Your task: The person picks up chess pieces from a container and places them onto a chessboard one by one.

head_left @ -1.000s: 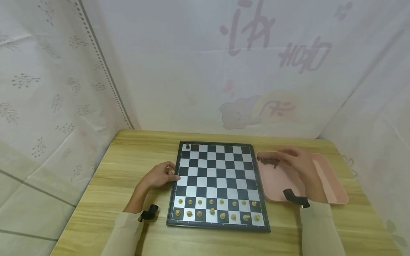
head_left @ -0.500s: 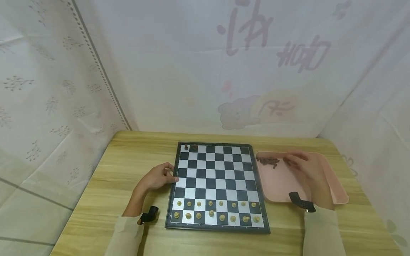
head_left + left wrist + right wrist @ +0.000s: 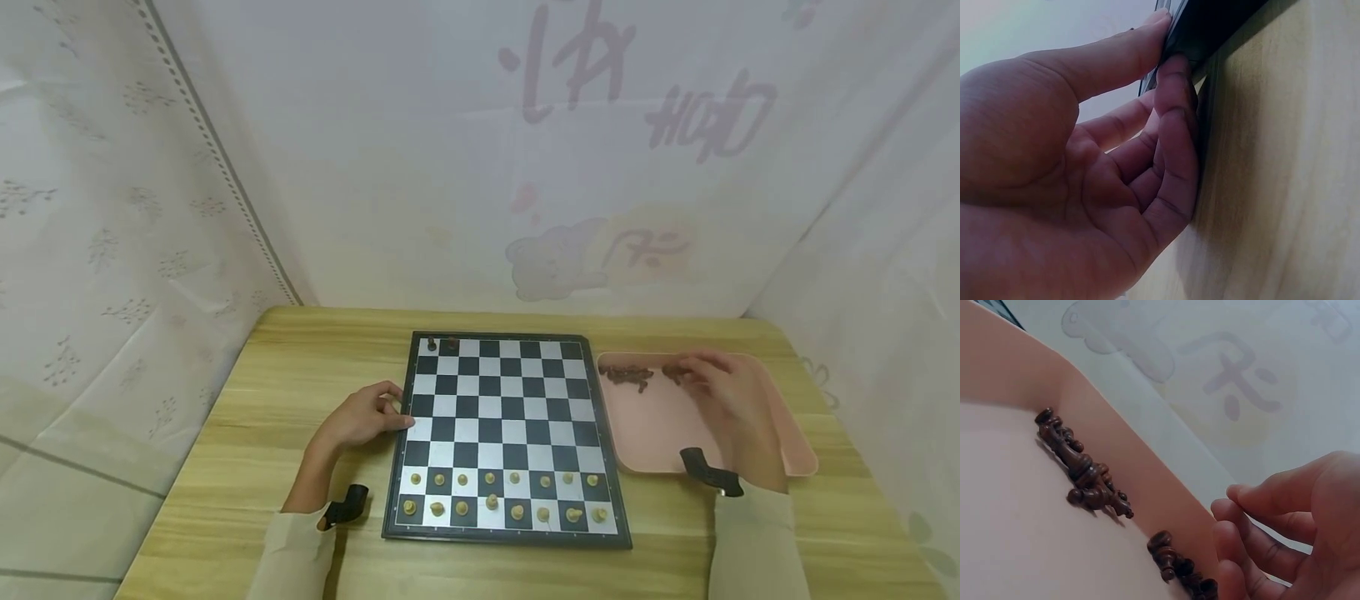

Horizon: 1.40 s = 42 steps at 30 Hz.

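The right hand hangs over the far part of the pink tray, its grip loosely curled with nothing plainly held; its fingertips sit just above a small clump of dark chess pieces against the far wall. A second cluster of dark pieces lies to the left in the same tray. These pieces look small, light, rigid and smooth, so they will likely roll or slip; pinch one at its narrow waist. The left hand pinches the left edge of the chessboard, thumb above and fingers below. Light pieces fill the two near rows; two dark ones stand at the far left corner. The board rests on the wooden counter.
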### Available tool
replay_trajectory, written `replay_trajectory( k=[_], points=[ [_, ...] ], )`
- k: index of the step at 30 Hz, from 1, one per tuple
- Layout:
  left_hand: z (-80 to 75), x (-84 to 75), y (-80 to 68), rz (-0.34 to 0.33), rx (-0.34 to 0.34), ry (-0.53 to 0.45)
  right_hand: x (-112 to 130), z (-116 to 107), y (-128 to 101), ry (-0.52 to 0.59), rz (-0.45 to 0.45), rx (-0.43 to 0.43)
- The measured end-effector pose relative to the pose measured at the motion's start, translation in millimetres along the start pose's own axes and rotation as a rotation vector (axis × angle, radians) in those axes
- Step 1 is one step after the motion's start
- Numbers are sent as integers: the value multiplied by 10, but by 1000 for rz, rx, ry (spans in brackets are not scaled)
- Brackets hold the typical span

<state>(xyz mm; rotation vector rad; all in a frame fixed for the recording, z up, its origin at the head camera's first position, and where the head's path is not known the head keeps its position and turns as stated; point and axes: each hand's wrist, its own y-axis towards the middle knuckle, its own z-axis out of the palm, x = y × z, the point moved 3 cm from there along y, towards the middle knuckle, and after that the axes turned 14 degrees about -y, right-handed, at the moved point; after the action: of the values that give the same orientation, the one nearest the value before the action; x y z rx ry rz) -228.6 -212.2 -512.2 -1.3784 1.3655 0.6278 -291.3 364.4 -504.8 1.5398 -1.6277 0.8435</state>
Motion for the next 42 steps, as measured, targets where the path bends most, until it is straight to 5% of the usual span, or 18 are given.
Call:
replay_trajectory(
  k=[5, 12, 19, 23, 32, 42],
  points=[
    [-6, -16, -4, -17, -5, 5, -70, -52, 5, -143, 11, -45],
    [-2, 8, 2, -23, -7, -14, -109, -80, 0, -188, 36, -56],
    [1, 22, 8, -21, -17, -41, -6, -54, -19, -250, -59, -51],
    [-3, 26, 6, -22, -20, -33, 42, 23, -16, -250, -105, -29],
    [-20, 7, -4, -12, -13, -35, 189, 319, -31, -341, 17, 35],
    [-16, 11, 2, -12, -12, -42, 379, 571, 22, -415, -140, 119]
  ],
)
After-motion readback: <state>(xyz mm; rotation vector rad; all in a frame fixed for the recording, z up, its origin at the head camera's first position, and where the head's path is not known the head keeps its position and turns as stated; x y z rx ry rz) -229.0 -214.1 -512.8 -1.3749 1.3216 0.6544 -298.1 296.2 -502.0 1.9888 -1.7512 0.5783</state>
